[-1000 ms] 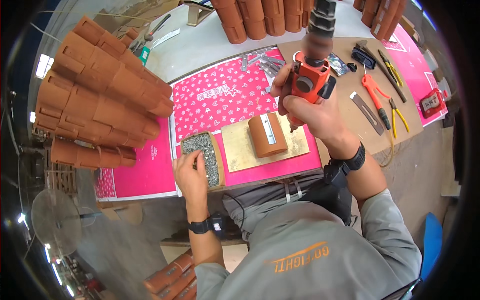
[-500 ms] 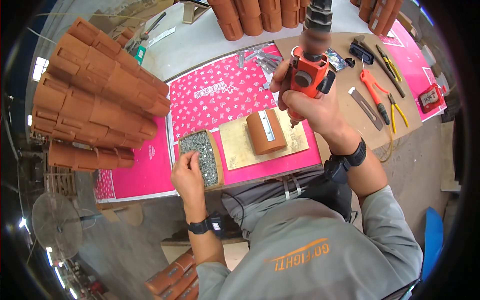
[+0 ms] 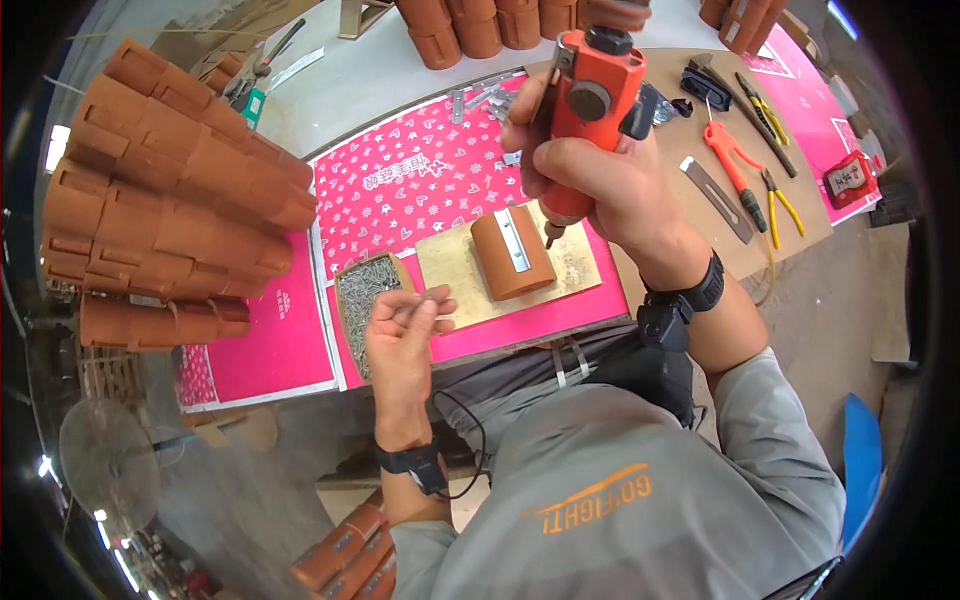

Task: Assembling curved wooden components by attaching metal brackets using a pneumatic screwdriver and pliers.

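My right hand (image 3: 610, 180) grips a red power screwdriver (image 3: 592, 105), its thin bit pointing down over the right part of a pale wooden board (image 3: 440, 262). On the board lies a short brown half-round piece (image 3: 492, 262) with a silver metal strip (image 3: 514, 240) along its top. The bit is just right of this piece, apart from it. My left hand (image 3: 402, 340) is closed in a pinch at the board's left edge; whatever is between the fingertips is too small to name. Beside it stands a cardboard box (image 3: 408, 268) of small silver screw-like fasteners (image 3: 362, 292), partly covered by the hand.
Brown ribbed pieces are stacked at left (image 3: 170, 190), with more brown pieces (image 3: 430, 35) standing at the back. Loose metal strips (image 3: 490, 100) lie behind the board. At right are an orange-handled tool (image 3: 730, 165), yellow pliers (image 3: 783, 205), a flat metal bar (image 3: 715, 200) and a red packet (image 3: 850, 180).
My left hand has lifted out of the fastener box and moved right toward the board, fingers pinched. The screwdriver has moved left, nearer the brown piece. The whole view has shifted slightly.
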A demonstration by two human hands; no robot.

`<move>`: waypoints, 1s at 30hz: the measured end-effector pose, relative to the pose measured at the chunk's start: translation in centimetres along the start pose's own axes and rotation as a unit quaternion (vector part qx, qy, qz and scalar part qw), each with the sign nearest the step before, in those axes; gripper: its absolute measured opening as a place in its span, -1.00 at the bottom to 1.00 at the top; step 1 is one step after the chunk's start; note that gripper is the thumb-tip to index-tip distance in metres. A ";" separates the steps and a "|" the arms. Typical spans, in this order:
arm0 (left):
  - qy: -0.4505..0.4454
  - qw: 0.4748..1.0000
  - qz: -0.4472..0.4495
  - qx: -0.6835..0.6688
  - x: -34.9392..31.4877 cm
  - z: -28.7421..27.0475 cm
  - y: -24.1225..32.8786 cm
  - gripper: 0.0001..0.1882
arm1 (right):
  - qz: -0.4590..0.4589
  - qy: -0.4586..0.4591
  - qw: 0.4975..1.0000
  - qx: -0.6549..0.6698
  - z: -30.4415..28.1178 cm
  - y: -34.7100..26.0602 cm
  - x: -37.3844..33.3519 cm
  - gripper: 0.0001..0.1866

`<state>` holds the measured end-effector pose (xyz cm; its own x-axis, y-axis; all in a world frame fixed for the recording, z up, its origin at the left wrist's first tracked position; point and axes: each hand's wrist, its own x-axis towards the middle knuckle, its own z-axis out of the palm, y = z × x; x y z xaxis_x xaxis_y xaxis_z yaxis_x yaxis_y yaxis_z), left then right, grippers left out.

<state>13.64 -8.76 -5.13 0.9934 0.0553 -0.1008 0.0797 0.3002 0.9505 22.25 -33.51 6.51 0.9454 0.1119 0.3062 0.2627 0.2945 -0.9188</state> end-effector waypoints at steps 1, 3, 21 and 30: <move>-0.030 0.999 -0.006 0.011 0.0 0.7 -0.2 -0.89 | -0.003 -0.003 1.000 0.018 0.1 -0.3 0.1 -0.73; -0.035 0.998 0.002 0.042 -0.3 3.4 0.4 -0.87 | -0.016 -0.004 0.999 0.045 0.5 -0.4 0.4 -0.74; 0.011 0.986 0.033 0.163 0.0 8.3 -1.3 -0.83 | -0.021 -0.032 0.994 0.099 1.6 -1.2 0.4 -0.74; -0.015 0.978 0.070 0.197 0.2 7.8 -1.8 -0.84 | -0.007 -0.020 0.993 0.112 1.9 -0.8 -0.3 -0.78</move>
<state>14.39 -16.70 -4.53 0.9983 0.0409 0.0417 -0.0375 -0.0983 0.9945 21.42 -31.94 7.63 0.9322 0.1436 0.3322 0.2214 0.4996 -0.8375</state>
